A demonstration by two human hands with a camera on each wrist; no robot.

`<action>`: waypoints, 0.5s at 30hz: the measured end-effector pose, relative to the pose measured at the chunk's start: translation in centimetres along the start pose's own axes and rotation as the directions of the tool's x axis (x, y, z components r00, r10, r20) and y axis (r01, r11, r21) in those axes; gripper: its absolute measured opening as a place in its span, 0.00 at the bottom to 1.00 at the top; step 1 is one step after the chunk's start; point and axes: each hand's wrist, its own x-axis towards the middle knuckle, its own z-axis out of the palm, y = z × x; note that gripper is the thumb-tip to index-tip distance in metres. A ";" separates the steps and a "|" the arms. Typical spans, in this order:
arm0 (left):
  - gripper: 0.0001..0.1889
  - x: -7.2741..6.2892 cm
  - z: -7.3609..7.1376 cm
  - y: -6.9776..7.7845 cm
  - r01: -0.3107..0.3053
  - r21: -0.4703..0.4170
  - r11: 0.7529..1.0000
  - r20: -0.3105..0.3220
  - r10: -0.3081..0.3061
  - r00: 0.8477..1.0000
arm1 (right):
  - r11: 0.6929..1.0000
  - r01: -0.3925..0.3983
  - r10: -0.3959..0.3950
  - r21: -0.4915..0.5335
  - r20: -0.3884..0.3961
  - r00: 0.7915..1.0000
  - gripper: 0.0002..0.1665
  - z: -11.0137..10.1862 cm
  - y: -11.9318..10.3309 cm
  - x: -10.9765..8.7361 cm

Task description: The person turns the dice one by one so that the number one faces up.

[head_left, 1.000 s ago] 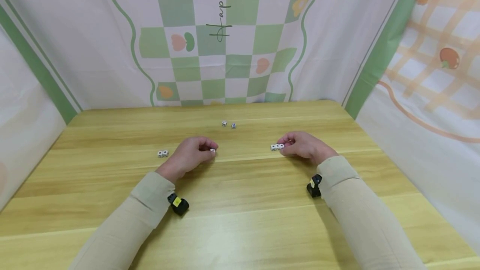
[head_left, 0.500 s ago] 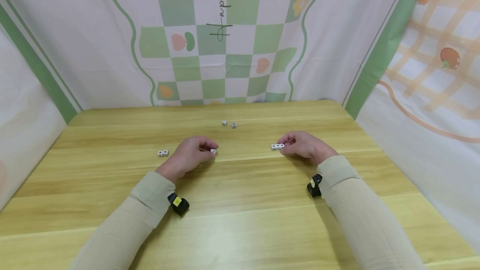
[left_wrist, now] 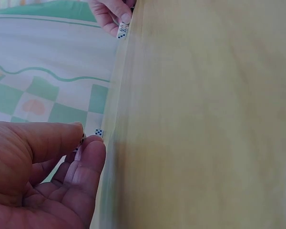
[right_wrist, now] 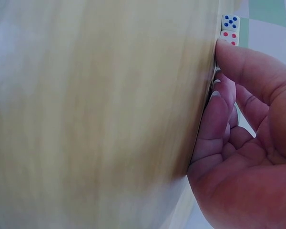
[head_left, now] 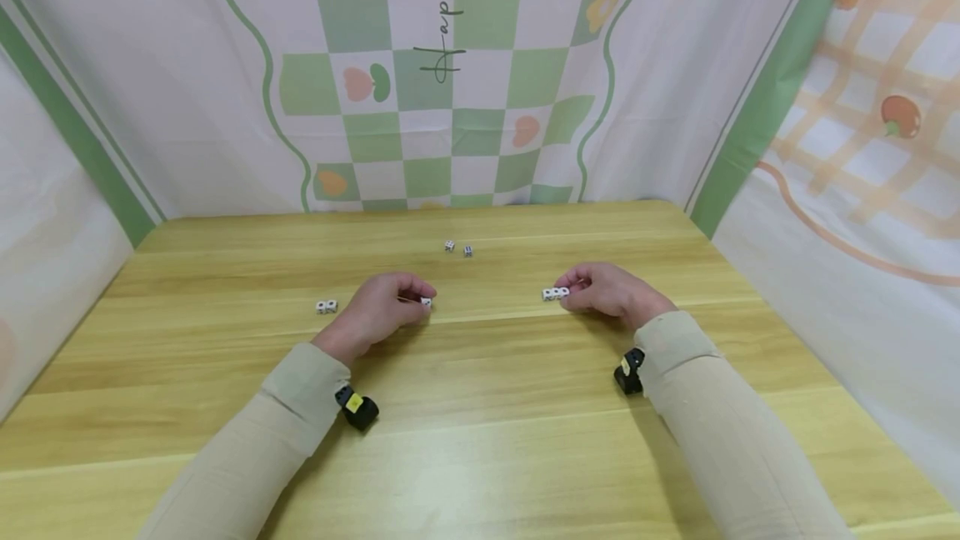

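Observation:
My left hand point(head_left: 380, 311) pinches a white die point(head_left: 426, 302) between thumb and fingers, low over the wooden table point(head_left: 465, 440). In the left wrist view that die is mostly covered by the fingertips. Right of centre, three white dice point(head_left: 555, 294) stand in a row, side by side. The right hand point(head_left: 609, 293) has its thumb and fingers around the right-hand end of this row, pinching the end die. Blue and red pips show on the nearer faces of two dice point(right_wrist: 230, 22) in the right wrist view, just past the thumb.
Two dice point(head_left: 326, 307) sit side by side left of my left hand. Farther back are two more, one die point(head_left: 449, 247) slightly apart from another die point(head_left: 468, 252). A patterned cloth point(head_left: 420, 132) hangs along the table's far edge, with more cloth at both sides.

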 end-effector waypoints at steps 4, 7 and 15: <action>0.12 -0.1 0.0 0.0 -0.001 0.003 1.000 0.000 0.001 1.000 | 1.000 0.000 0.000 -0.001 0.001 1.000 0.23 0.0 0.0 0.0; 0.11 -0.1 0.0 -0.1 -0.001 0.009 1.000 -0.003 0.001 1.000 | 1.000 0.001 -0.001 -0.004 0.001 1.000 0.23 0.0 0.0 -0.1; 0.11 -0.1 0.0 -0.1 -0.003 0.015 1.000 -0.005 0.004 1.000 | 1.000 0.006 -0.006 -0.009 0.002 1.000 0.23 0.0 -0.1 -0.1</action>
